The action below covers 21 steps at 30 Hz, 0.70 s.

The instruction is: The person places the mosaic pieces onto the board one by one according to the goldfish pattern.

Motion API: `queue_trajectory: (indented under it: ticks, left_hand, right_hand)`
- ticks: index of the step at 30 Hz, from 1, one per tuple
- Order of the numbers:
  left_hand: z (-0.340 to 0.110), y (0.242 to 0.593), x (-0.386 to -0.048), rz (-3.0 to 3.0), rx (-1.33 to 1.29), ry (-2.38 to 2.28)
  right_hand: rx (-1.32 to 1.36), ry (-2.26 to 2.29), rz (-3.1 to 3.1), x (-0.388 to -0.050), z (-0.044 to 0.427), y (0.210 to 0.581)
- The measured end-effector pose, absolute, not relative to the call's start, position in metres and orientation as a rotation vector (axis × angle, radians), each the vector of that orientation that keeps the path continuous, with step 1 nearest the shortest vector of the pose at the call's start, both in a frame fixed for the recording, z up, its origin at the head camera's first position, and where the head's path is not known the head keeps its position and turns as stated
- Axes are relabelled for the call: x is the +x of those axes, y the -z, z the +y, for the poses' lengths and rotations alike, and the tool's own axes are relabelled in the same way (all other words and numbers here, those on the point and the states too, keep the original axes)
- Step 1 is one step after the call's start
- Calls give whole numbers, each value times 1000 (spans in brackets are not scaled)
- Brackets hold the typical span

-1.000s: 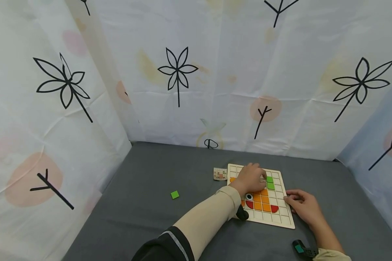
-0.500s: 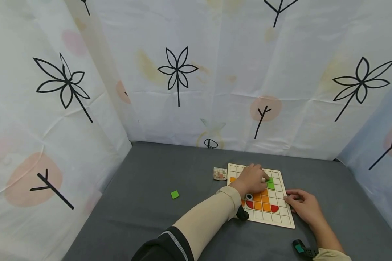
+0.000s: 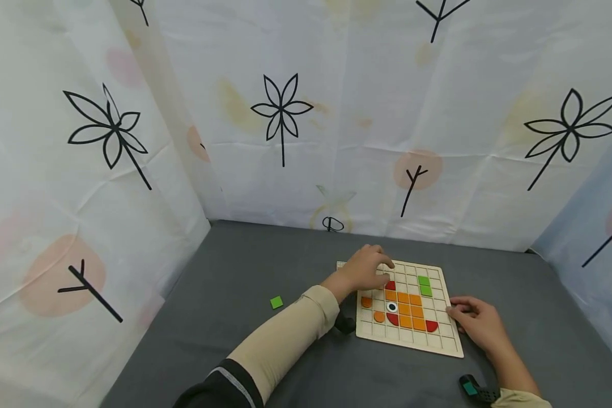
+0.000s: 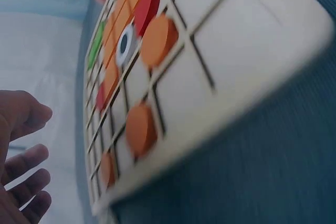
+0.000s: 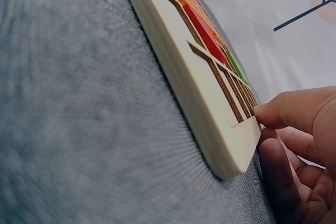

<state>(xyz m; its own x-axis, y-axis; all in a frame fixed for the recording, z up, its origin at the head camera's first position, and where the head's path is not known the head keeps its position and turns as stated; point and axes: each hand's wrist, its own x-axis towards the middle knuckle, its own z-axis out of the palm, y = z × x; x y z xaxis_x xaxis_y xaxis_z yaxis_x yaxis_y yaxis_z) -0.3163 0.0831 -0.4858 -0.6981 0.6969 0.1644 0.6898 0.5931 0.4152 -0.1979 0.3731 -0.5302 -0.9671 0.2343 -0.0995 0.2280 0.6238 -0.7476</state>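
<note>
A wooden grid board [image 3: 413,341] lies on the table, bearing several orange square tiles [image 3: 411,310], orange round pieces [image 3: 379,317], red pieces [image 3: 432,326], a white eye piece [image 3: 391,307] and green square tiles [image 3: 424,281]. Over its upper left part hovers my left hand [image 3: 362,269]. In the left wrist view that hand's fingers [image 4: 32,182] are spread apart, loosely bent, with nothing between them. My right hand [image 3: 478,322] is at the board's right edge. The right wrist view has its thumb on the rim, with curled fingers [image 5: 278,166] alongside.
A loose green square tile [image 3: 276,302] lies on the grey table left of the board. Behind the left hand, a small card [image 3: 340,264] is mostly hidden. Printed white cloth [image 3: 326,124] stands behind and beside the table. Black devices sit at both wrists.
My left hand has drawn back leftward from beside the green tiles on the board, uncovering a red piece and more orange ones. The right hand stays at the board's edge.
</note>
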Motion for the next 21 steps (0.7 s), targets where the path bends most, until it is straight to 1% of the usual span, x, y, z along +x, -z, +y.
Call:
queue_trajectory:
  ticks: [7, 12, 17, 21]
  left_hand:
    - [1, 480, -309, 2879, 1167, -873]
    - [-64, 483, -298, 2948, 1036, -898]
    - [-120, 489, -279, 2984, 853, -906]
    - [-149, 495, -260, 2993, 788, -937]
  right_hand:
    - [-421, -1318, -2833, -199, 373, 531]
    - [-405, -1315, -2839, -198, 373, 532]
    - [-396, -1307, -2836, -199, 373, 529]
    - [-402, -1310, -2831, -199, 372, 528]
